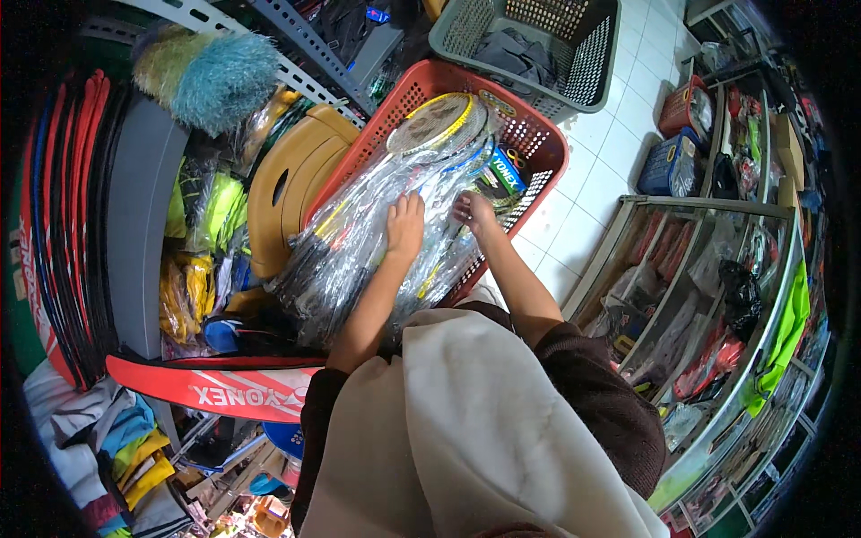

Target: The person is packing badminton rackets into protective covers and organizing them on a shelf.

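Clear plastic film sheathes a bundle of rackets (345, 255), which lies aslant in and across a red perforated basket (553, 143), its near end reaching past the basket's left side. The left hand (406, 224) is open, palm down, its fingers loosely extended on the wrapping near the middle of the bundle. The right hand (475, 212) is at the bundle's right side, its fingers bent and slightly blurred; whether they grip the film cannot be told. At the far end of the bundle, a racket head with a yellow frame (437, 124) shows above the film; to its right, a dark packet with a blue panel (505, 174) lies inside the basket. Beyond stands a dark grey basket (589, 67) containing grey cloth (517, 59). To the left, a tan plastic stool (296, 193) is tilted beside the red basket, with a blue-and-yellow fluffy duster (220, 79) above it. A red racket bag (211, 386) lies at lower left, and further racket bags (72, 233) stand in a row at the far left. To the right, white floor tiles (583, 184) separate the red basket from a glass-fronted display case (686, 287) holding packaged goods.
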The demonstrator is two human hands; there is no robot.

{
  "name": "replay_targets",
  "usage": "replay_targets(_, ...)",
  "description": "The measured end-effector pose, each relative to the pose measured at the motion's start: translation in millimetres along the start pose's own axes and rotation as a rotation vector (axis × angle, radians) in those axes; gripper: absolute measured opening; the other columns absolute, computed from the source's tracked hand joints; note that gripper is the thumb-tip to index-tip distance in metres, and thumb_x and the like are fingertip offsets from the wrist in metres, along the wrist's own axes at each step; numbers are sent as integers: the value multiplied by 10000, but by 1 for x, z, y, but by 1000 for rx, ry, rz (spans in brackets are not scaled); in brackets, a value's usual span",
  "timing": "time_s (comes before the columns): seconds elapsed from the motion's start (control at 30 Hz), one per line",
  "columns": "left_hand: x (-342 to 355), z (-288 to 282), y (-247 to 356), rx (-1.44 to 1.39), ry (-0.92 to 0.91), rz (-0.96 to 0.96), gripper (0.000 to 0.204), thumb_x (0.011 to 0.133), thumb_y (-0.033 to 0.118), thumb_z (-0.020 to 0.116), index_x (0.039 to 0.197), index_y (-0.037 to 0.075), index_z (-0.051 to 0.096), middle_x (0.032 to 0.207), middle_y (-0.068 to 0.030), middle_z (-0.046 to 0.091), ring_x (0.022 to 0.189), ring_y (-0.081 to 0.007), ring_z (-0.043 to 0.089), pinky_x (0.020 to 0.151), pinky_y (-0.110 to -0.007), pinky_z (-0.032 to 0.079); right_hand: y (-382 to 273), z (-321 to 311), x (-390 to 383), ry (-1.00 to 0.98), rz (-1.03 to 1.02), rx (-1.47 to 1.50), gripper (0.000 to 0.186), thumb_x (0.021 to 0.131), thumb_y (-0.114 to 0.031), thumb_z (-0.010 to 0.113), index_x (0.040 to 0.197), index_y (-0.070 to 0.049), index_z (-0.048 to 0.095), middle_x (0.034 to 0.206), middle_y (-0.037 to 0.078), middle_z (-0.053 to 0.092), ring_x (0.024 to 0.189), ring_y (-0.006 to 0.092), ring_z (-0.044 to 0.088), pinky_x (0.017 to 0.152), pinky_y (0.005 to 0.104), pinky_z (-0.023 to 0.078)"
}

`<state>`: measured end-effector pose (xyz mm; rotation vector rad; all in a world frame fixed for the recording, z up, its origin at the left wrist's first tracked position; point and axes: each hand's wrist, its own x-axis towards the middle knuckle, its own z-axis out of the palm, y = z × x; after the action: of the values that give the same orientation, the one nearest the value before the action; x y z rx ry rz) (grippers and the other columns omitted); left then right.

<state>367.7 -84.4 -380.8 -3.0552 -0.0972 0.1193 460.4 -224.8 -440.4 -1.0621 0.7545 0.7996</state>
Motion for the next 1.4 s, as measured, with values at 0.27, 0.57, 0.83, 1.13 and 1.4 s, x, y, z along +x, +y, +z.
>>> replay_targets(0.27, 12, -35, 2, -106, 157, -10, 526, 805, 337, 602, 1291, 199, 456, 1287, -83, 420, 1227, -294, 351, 929, -520, 324, -18, 3, 8, 112, -533, -252, 198, 866, -135, 525, 1034, -50, 586, 856, 40, 593, 672, 113, 532, 577, 264, 442)
replay_targets(0.57, 37, -19, -83, 108, -276, -207, 667, 827, 76, 496, 1397, 346, 278, 1054, -189, 599, 882, -306, 632, 686, -404, 528, -20, 58, -24, -99, -764, -682, 257, 824, -98, 537, 1050, -11, 623, 980, 161, 639, 837, 226, 613, 743, 318, 477)
replay_targets(0.83, 45, -33, -102, -29, -52, -271, 720, 812, 40, 454, 1412, 361, 220, 718, -142, 627, 618, -310, 640, 554, -451, 507, -15, 43, 5, 89, -704, -445, 337, 849, -151, 567, 1131, 32, 550, 943, 101, 631, 767, 171, 593, 700, 284, 472)
replay_targets(1.13, 42, -32, -97, -77, -35, -311, 722, 796, 36, 464, 1406, 350, 242, 732, -166, 634, 616, -329, 636, 566, -474, 500, -69, 46, 55, -96, -221, -143, 208, 853, -161, 541, 936, 23, 589, 818, 107, 634, 695, 228, 632, 643, 341, 544)
replay_targets(1.4, 40, -45, -88, -148, -242, -402, 650, 812, 143, 507, 1398, 310, 281, 843, -183, 644, 731, -334, 646, 641, -470, 507, -73, 55, 52, -100, -127, -388, 140, 841, -163, 553, 804, -39, 606, 727, 93, 623, 630, 227, 625, 602, 367, 553)
